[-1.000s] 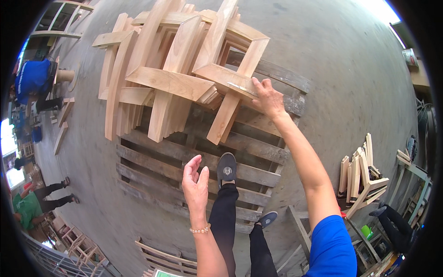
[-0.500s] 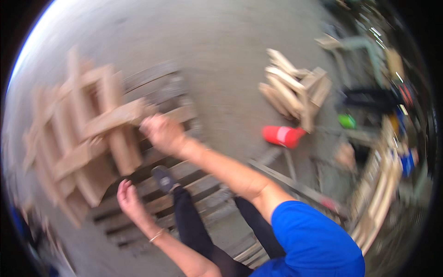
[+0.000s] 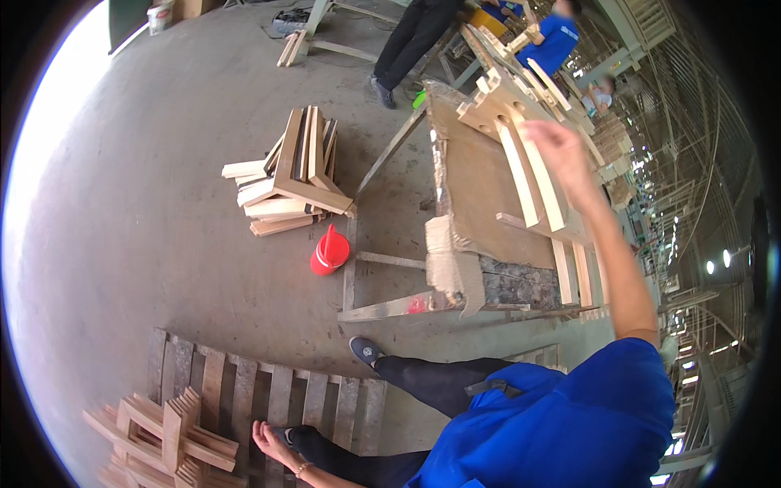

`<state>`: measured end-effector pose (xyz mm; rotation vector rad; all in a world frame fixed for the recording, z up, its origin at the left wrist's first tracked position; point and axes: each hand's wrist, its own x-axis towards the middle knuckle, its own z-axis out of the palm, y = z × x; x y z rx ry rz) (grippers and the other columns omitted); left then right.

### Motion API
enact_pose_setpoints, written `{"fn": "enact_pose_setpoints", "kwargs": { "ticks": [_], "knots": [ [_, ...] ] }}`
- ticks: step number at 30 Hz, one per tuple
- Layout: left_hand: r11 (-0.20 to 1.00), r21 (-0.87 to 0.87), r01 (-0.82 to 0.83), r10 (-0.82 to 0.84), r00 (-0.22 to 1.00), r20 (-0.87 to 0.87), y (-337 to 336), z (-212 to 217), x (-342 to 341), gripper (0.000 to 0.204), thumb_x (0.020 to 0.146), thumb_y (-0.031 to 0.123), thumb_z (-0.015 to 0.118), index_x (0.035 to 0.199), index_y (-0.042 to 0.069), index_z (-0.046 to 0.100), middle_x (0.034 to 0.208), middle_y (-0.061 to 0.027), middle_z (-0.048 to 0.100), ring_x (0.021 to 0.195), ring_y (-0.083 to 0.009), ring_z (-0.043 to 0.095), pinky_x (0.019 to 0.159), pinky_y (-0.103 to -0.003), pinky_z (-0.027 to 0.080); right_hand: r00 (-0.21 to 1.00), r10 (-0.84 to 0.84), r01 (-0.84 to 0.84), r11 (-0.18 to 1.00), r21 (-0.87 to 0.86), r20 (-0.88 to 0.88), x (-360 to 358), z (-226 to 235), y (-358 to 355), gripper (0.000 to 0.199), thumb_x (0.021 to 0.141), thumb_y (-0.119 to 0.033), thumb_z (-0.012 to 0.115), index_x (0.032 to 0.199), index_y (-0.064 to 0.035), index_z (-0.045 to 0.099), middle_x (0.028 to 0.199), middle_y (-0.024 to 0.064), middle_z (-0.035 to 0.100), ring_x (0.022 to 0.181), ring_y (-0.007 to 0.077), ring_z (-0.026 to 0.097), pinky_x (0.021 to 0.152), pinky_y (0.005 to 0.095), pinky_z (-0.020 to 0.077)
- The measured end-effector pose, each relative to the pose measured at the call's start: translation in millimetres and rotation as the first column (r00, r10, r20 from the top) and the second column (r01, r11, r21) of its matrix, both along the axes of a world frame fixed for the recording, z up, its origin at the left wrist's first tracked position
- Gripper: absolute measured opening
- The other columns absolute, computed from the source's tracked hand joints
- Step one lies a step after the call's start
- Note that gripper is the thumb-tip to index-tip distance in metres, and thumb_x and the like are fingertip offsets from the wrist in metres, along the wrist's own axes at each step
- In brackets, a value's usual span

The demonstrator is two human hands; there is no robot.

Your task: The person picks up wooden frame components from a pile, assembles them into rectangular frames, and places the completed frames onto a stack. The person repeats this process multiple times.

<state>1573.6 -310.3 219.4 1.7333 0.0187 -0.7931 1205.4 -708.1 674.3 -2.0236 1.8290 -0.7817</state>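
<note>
My right hand [image 3: 560, 150], slightly blurred, reaches out over the workbench beside pale wooden slats [image 3: 537, 175]. Its fingers look loosely spread, with nothing visible in them; whether they touch the wood I cannot tell. The slats lean against a wooden board with round holes [image 3: 498, 110] on the bench. Low over the wooden pallet [image 3: 281, 398] hangs my left hand [image 3: 272, 446], fingers loosely apart and empty. To its left, joined wooden frame pieces [image 3: 167, 431] are stacked on the pallet.
Brown cardboard [image 3: 480, 191] covers part of the workbench. A red jug [image 3: 329, 250] stands on the floor by the bench leg. Beyond it lies a pile of angled wooden pieces [image 3: 301, 167]. Farther off, a person in dark trousers [image 3: 416, 41] stands near another in blue [image 3: 555, 41].
My view has swung right from the pallet stack toward the workbench. My right hand has left the stacked wooden pieces and now reaches over the bench. My left hand stays low near the pallet.
</note>
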Motion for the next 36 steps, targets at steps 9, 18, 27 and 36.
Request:
{"fn": "enact_pose_setpoints", "kwargs": {
  "ticks": [9,18,27,36],
  "knots": [
    [0.999,0.044,-0.019,0.016,0.998,0.064,-4,18,-62,0.03,0.089,0.01,0.057,0.116,-0.002,0.056,0.101,-0.0068,0.063,0.092,-0.014,0.058,0.084,-0.026,0.045,0.928,-0.373,0.323,0.799,0.508,-0.003,-275,-18,-30,0.063,0.084,-0.044,0.061,0.118,0.0084,0.055,0.106,0.0163,0.064,0.096,0.0225,0.062,0.085,0.0343,0.0494],
    [0.957,0.2,-0.211,0.189,0.974,0.124,0,18,-46,0.03,0.085,0.017,0.057,0.113,0.009,0.059,0.1,-0.008,0.068,0.095,-0.0183,0.065,0.081,-0.03,0.05,0.906,-0.189,0.228,0.972,0.061,-0.378,-176,-10,-53,0.06,0.086,-0.032,0.058,0.129,0.0071,0.044,0.122,0.0159,0.054,0.109,0.0235,0.055,0.095,0.0338,0.0428],
    [0.721,-0.167,-0.672,0.667,0.739,-0.095,51,-20,-4,0.028,0.089,0.006,0.056,0.117,0.0,0.054,0.102,-0.0056,0.061,0.094,-0.0112,0.057,0.086,-0.024,0.046,0.684,0.701,-0.703,0.56,0.438,0.202,286,-135,8,0.057,0.081,-0.012,0.06,0.132,0.0046,0.041,0.126,0.0125,0.05,0.113,0.0194,0.05,0.098,0.0309,0.037],
    [0.452,-0.097,-0.887,0.889,0.457,-0.037,105,-7,66,0.03,0.09,0.002,0.051,0.12,-0.001,0.052,0.113,-0.0082,0.057,0.105,-0.0127,0.053,0.091,-0.025,0.042,0.492,0.782,-0.866,0.393,0.309,0.384,648,-467,273,0.069,0.067,-0.039,0.076,0.117,0.0018,0.051,0.104,0.0172,0.064,0.092,0.0265,0.063,0.082,0.0371,0.0492]
  ]
}}
